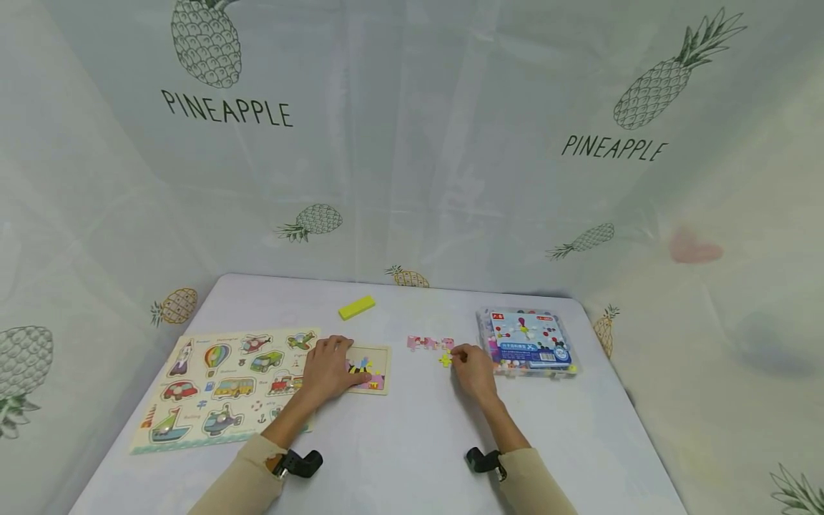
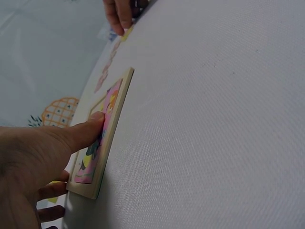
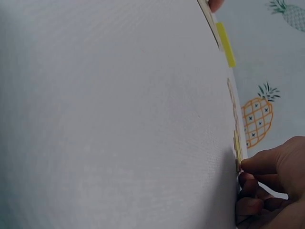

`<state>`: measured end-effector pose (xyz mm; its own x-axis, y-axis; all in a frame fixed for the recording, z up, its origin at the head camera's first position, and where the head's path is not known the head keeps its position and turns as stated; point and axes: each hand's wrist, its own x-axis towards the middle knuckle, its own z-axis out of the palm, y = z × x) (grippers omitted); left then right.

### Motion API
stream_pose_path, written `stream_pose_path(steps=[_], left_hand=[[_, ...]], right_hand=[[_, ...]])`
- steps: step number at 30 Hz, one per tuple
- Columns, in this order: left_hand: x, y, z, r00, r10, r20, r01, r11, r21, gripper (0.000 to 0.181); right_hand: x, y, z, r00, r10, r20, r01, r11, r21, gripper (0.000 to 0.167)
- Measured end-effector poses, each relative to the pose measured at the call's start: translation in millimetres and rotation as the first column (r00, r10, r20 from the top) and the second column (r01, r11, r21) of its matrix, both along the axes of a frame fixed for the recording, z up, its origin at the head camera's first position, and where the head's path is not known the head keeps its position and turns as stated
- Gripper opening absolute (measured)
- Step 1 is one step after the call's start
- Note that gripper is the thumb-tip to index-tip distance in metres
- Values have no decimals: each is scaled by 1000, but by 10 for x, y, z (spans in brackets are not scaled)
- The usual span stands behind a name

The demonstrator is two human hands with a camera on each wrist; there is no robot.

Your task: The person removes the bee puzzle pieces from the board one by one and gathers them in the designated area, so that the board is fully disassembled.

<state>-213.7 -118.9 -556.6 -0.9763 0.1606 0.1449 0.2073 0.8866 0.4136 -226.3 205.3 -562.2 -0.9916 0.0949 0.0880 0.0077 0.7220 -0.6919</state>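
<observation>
The left hand (image 1: 330,368) rests over the left side of a small wooden puzzle board (image 1: 388,372), its thumb lying across the pink and yellow picture. In the left wrist view that thumb presses on the picture inside the board's raised rim (image 2: 114,129), and the other fingers are at the far edge. To the right, the right hand (image 1: 474,372) has thumb and fingertips pinched at the edge of a yellow puzzle piece (image 1: 445,360), just below a row of pink pieces (image 1: 430,343). In the right wrist view its curled fingers partly hide the piece.
A large vehicle picture board (image 1: 206,386) lies at the left, partly under the left arm. A yellow block (image 1: 357,307) is near the back edge. Right of the right hand stands a clear plastic case (image 1: 528,343) with a blue label. A pineapple-print curtain (image 1: 412,143) hangs behind.
</observation>
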Motion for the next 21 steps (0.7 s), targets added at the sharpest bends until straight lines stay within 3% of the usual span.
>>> stream_pose_path(steps=[8,13,16,21], left_hand=[[-11,-2,-4,1000,3,4,-3,1000,-8,91],[-16,-11,-19,1000,6,1,-6,1000,-11,91],[-12,-15,-25,1000,10,2,-10,1000,-4,90],[1,-9,-34,1000,3,-12,-3,1000,9,89]], right_hand=[[12,-141,21,999,-1,-45,-1,999,-44,10],[42,-429,88,991,113,-78,-118,991,-67,9],[64,-673,115,971,237,-39,-240,965,-106,10],[73,-1073,124,910,415,21,-412,908,-77,20]])
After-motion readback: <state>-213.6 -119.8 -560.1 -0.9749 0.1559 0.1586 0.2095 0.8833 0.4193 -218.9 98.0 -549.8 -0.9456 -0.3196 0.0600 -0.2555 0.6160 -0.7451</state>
